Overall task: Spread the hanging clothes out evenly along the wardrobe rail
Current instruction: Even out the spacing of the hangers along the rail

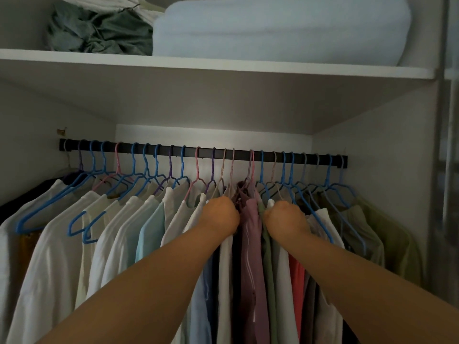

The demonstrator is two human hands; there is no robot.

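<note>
A black wardrobe rail (308, 158) runs across the closet with several blue, pink and purple hangers on it. Mostly white and pale shirts (62, 234) hang at the left, a mauve garment (252, 244) hangs in the middle, and green (387, 234) and coral clothes hang at the right. My left hand (219, 214) is pushed in among the clothes just left of the mauve garment. Just right of that garment, my right hand (285, 220) is pushed in too. The fingers of both hands are hidden in the fabric.
A white shelf (223, 64) sits above the rail, holding a folded light-blue blanket (280, 28) and crumpled dark green cloth (99, 31). White closet walls close in at left and right. A few bare blue hangers (82, 227) stick out at the left.
</note>
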